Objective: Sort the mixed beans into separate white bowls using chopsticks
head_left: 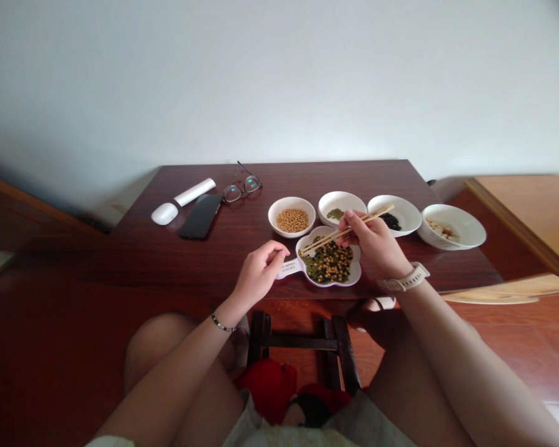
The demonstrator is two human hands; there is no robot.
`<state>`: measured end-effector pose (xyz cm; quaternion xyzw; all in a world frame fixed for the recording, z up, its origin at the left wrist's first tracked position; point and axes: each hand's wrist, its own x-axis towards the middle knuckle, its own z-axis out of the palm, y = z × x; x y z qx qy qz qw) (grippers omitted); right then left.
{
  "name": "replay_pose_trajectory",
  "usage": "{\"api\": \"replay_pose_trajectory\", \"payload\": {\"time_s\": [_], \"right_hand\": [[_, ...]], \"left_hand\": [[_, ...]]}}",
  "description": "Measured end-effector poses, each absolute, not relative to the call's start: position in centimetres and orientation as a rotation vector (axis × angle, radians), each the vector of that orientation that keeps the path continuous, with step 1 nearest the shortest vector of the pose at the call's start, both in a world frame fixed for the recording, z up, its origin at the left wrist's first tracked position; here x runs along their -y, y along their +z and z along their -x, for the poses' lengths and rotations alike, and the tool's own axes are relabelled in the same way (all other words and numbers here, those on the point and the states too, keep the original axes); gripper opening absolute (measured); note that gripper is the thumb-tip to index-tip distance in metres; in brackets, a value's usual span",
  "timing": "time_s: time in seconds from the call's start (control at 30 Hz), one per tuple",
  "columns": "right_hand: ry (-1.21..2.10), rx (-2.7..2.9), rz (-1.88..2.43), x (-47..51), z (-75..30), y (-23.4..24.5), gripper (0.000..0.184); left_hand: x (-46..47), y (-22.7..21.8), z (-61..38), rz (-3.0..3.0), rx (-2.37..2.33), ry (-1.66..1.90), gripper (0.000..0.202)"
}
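My right hand is closed around a pair of wooden chopsticks, whose tips point down left into a white flower-shaped dish with a lilac rim. Mixed yellow, green and black beans cover most of its bottom. Beside the dish's printed handle is my left hand, fingertips pinched together; whether anything is between them I cannot make out. Behind the dish stand a bowl of soybeans, a bowl with a few green beans and a bowl of black beans, partly hidden by the chopsticks.
At the right end of the brown table, a larger white bowl holds pale and reddish pieces. To the left lie a black phone, eyeglasses, a white mouse and a white cylinder. A wall rises behind.
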<state>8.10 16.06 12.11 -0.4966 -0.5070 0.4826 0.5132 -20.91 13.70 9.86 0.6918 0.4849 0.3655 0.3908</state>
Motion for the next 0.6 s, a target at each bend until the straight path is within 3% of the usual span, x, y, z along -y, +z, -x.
{"api": "replay_pose_trajectory", "payload": {"time_s": [0.6], "right_hand": [[1.276, 1.107, 1.087, -15.82, -8.24, 12.57, 0.049]], "left_hand": [[-13.65, 9.95, 20.81, -1.764, -1.241, 0.93, 0.025]]}}
